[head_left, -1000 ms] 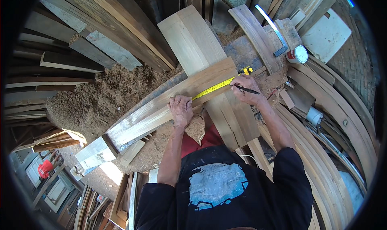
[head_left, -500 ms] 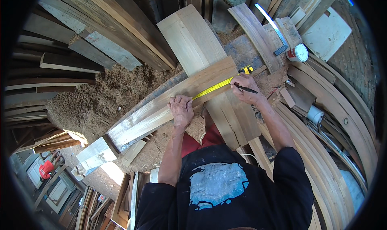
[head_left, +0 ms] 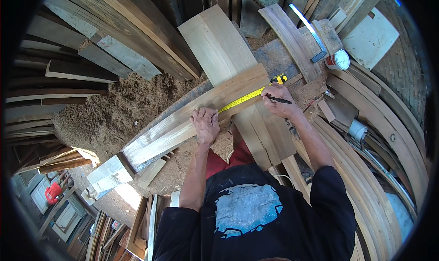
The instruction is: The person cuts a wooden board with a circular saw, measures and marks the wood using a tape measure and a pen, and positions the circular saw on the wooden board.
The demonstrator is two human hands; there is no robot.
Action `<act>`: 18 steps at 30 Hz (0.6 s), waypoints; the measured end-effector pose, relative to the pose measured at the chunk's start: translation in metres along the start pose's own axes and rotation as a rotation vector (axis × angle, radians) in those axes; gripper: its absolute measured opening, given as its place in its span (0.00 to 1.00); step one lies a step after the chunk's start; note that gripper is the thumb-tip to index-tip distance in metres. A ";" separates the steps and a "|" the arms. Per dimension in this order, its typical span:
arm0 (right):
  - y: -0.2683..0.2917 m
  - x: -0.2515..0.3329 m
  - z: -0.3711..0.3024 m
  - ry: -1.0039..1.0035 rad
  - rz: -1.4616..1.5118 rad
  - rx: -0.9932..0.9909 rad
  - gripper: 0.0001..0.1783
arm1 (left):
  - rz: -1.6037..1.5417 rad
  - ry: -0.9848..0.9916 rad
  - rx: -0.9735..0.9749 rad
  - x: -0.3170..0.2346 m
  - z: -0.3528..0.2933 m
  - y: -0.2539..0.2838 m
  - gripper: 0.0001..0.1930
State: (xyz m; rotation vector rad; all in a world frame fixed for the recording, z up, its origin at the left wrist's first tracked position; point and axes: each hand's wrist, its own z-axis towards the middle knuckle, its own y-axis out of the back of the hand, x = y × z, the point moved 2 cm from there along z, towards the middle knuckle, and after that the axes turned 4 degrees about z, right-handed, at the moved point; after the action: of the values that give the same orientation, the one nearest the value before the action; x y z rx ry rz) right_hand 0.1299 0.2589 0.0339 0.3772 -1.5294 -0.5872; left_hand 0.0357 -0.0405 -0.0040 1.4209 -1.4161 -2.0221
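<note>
Two hands on the plank (head_left: pixel 183 119): my left hand (head_left: pixel 206 124) presses flat, pinning the yellow tape (head_left: pixel 241 101) running rightward along it; right hand (head_left: pixel 276 98) grips a pencil (head_left: pixel 279 99) at the tape's far end.

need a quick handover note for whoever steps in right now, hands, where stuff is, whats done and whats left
Left hand: flat on the long wooden plank, pinning down the near end of the yellow tape measure.
Right hand: gripping a pencil, tip at the tape on the plank.
The tape runs along the plank from the left hand to its case at the plank's far end. The plank lies across a wider board, with a sawdust pile to the left.
Done: tape stretched and held.
Left: no pencil mark is visible on the plank; nothing is cut.
</note>
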 end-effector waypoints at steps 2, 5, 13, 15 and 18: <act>0.001 0.002 0.001 0.007 0.009 -0.014 0.03 | 0.002 0.001 -0.001 0.001 0.000 0.000 0.07; 0.001 0.002 -0.001 0.017 0.018 -0.022 0.03 | -0.004 0.005 0.001 0.000 0.000 0.000 0.08; 0.001 0.003 0.000 -0.001 0.029 -0.031 0.03 | -0.009 0.000 -0.017 -0.005 0.002 0.004 0.08; 0.001 0.001 0.000 -0.019 0.012 0.015 0.03 | -0.007 -0.001 -0.017 -0.004 0.002 0.004 0.08; 0.000 0.002 0.000 -0.026 0.040 -0.031 0.04 | -0.002 -0.001 -0.012 -0.005 0.002 0.004 0.08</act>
State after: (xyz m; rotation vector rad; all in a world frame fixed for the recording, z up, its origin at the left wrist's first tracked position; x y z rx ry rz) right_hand 0.1301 0.2573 0.0359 0.3159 -1.5478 -0.5855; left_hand 0.0349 -0.0377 0.0016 1.4171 -1.4006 -2.0301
